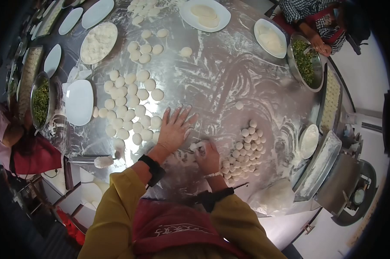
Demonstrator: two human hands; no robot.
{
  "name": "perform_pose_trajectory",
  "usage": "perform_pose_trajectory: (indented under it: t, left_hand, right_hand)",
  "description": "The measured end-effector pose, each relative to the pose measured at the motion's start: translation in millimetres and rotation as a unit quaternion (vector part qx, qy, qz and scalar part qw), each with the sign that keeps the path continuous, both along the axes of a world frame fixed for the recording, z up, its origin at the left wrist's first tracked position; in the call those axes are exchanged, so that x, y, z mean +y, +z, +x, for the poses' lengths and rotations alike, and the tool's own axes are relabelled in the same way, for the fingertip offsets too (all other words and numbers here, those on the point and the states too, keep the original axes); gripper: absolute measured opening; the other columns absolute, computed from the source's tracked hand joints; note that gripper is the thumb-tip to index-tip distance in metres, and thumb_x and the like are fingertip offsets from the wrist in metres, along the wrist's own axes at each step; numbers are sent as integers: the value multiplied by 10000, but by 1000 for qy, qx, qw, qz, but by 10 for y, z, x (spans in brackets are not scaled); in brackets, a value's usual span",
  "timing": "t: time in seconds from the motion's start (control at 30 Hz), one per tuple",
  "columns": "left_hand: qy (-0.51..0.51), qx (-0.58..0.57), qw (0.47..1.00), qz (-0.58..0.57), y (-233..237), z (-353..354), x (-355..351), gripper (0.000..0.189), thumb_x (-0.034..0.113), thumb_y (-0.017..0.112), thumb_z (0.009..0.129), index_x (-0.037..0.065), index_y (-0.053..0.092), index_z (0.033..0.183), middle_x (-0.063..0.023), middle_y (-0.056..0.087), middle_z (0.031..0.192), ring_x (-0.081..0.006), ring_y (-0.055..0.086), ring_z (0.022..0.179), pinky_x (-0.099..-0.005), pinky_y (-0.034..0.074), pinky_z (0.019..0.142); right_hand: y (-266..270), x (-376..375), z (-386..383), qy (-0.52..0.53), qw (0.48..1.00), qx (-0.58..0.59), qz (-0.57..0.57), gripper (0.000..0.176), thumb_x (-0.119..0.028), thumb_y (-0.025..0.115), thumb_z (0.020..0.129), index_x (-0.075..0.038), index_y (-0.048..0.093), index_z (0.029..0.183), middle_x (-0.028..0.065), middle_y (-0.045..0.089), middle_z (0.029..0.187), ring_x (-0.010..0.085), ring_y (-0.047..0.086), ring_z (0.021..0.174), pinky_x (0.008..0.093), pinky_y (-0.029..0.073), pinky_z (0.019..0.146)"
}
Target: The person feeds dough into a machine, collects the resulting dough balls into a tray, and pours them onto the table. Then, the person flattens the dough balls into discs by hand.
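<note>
My left hand [174,131] lies palm down with its fingers spread on the floury metal table. Flattened dough rounds [133,102] are spread just to its left. Whether anything is under the palm cannot be seen. Close by on the right, my right hand [208,159] is curled around a small whitish piece of dough [196,146], low over the tabletop. A cluster of small dough balls [246,152] sits to the right of that hand. One lone ball [239,105] lies farther up the table.
A floury-ended cylinder [84,160] and a white plate [79,102] are on the left. Bowls of chopped green filling stand at left [50,103] and right [293,71], beside two other people. A large dough lump [276,196] sits near the front edge.
</note>
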State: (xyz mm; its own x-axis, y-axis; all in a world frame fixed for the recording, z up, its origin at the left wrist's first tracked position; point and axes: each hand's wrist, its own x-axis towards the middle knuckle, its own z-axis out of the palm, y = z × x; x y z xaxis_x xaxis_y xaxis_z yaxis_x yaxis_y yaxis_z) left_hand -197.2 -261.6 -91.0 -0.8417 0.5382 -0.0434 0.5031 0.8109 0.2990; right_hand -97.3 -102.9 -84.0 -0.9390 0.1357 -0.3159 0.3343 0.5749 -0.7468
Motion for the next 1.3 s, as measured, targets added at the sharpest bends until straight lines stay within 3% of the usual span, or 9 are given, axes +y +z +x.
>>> perform_pose_trajectory:
  t: [0.07,0.27,0.37,0.63,0.73,0.83,0.87,1.1,1.3]
  left_hand:
    - [28,5,1000,9,-29,67,94,575,280,582,893,266,438,1449,-70,358,1519,-291,356,1368,-551,191,1134]
    - [-9,8,996,87,167,267,708,563,374,549,917,257,433,1455,-75,333,1538,-290,305,1409,-580,168,1126]
    - [-61,-33,996,58,-47,425,845,578,415,529,926,265,408,1471,-68,326,1547,-289,277,1428,-614,151,1124]
    - [-93,-48,994,44,-109,493,839,682,451,568,870,252,369,1491,-66,322,1553,-292,299,1416,-629,177,1118]
    - [-96,-90,989,69,-26,720,716,708,429,582,849,233,365,1494,-70,334,1547,-292,335,1395,-620,197,1116]
    - [-97,-46,988,115,-90,827,740,675,379,574,859,212,380,1484,-69,358,1531,-293,363,1379,-599,216,1120]
    - [-94,-43,987,126,-101,834,758,638,347,563,875,202,396,1474,-64,374,1518,-295,369,1373,-583,228,1124]
    - [-21,-24,999,18,-219,342,103,624,377,538,905,249,367,1491,-55,319,1555,-291,292,1428,-581,177,1147]
    - [49,-4,999,-9,-1,-49,-168,582,382,507,935,255,378,1488,-65,302,1565,-311,281,1431,-572,122,1159]
  right_hand:
    - [-75,88,111,39,987,131,82,314,-123,650,790,11,589,1068,202,595,1044,395,549,1050,485,454,891]
    - [141,622,317,-5,977,145,156,370,-136,640,798,15,570,1128,215,582,1085,405,539,1021,488,448,885]
    - [308,926,317,-89,961,102,242,398,-155,649,795,20,561,1142,209,586,1076,397,537,1024,498,430,895]
    - [104,929,47,24,917,27,397,471,-235,771,676,-67,594,1079,109,607,1040,330,547,1011,483,418,855]
    - [-44,837,13,-36,930,115,348,449,-202,769,671,-45,585,1049,135,614,964,333,584,896,462,461,796]
    - [128,711,-49,-176,972,-21,153,398,-74,720,702,-26,562,1064,140,611,965,276,627,821,372,512,758]
    - [95,687,-23,-209,970,48,112,362,3,676,716,-24,559,1057,105,617,933,190,629,761,301,519,697]
    - [115,341,-100,-140,988,39,-48,333,-7,654,735,-39,580,1059,134,613,1046,257,627,990,355,512,799]
    - [-49,-124,-145,45,982,71,170,373,-47,700,720,-70,578,1072,164,573,1139,358,559,1075,442,435,952]
